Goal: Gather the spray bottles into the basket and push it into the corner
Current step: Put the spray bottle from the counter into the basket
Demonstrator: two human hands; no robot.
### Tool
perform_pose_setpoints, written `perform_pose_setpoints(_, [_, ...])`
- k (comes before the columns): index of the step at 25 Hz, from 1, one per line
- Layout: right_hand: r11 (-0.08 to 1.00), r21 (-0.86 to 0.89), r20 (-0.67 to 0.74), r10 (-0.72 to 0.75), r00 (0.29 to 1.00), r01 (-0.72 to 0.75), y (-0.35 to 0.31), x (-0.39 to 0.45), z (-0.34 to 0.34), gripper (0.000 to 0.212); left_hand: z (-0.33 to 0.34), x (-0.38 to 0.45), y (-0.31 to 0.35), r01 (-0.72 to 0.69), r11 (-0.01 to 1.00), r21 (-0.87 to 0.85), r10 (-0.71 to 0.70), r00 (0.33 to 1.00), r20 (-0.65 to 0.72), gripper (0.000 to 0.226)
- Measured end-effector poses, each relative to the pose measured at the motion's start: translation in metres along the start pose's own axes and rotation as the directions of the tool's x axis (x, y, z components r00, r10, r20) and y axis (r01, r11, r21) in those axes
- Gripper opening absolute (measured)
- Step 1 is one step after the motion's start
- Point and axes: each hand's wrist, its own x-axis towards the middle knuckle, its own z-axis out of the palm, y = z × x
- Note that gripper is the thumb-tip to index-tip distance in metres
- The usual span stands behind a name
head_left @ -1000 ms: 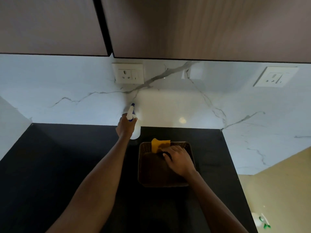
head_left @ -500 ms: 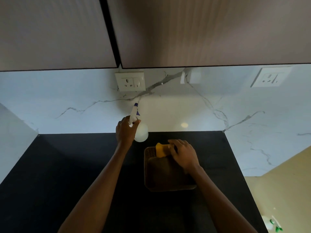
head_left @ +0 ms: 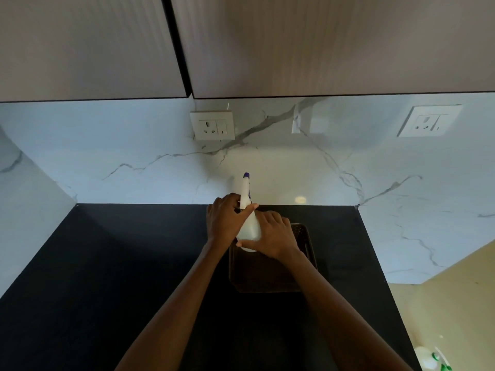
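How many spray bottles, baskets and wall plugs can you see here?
Spray bottles: 2, the white plastic spray bottle with a purple nozzle held in both hands, and a white spray bottle with a green trigger at the bottom right corner
Baskets: 1, the dark brown woven basket
Wall sockets: 2, one white, another white
Total: 5

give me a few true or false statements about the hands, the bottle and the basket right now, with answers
1. The left hand grips the white spray bottle near its neck. True.
2. The bottle's nozzle tip is red. False: it is purple.
3. The right hand touches the bottle's lower body. True.
4. The basket sits on a white counter. False: the countertop is black.
5. The bottle lies flat outside the basket. False: it is held roughly upright over the basket's far end.
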Motion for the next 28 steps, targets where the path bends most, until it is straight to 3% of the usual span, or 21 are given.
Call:
perform_pose_setpoints(5, [0.999,-0.034,-0.006,-0.028,1.0,0.027,0.008,-0.024,0.011,0.097,0.014,-0.04,-0.013,-0.052,0.993,-0.11,0.053,0.999,0.008,0.054])
perform_pose_setpoints(8, [0.999,-0.025,0.059,-0.039,0.997,0.041,0.012,-0.039,0.021,0.097,0.02,-0.077,-0.041,-0.052,0.986,-0.16,0.07,0.991,0.113,0.08])
perform_pose_setpoints(13, [0.998,-0.003,0.196,-0.055,0.979,0.056,0.008,-0.04,0.033,0.096,0.043,-0.133,-0.077,-0.005,0.983,0.186,-0.068,0.922,0.382,0.116])
perform_pose_setpoints(17, [0.997,-0.007,0.221,-0.072,0.973,0.075,-0.001,-0.03,0.038,0.097,0.05,-0.14,-0.082,-0.008,0.958,0.288,-0.129,0.882,0.454,0.114])
perform_pose_setpoints(28, [0.998,0.041,0.239,-0.061,0.969,0.053,0.005,-0.015,0.045,0.102,0.056,-0.141,-0.087,-0.026,0.946,0.323,-0.126,0.889,0.439,0.108])
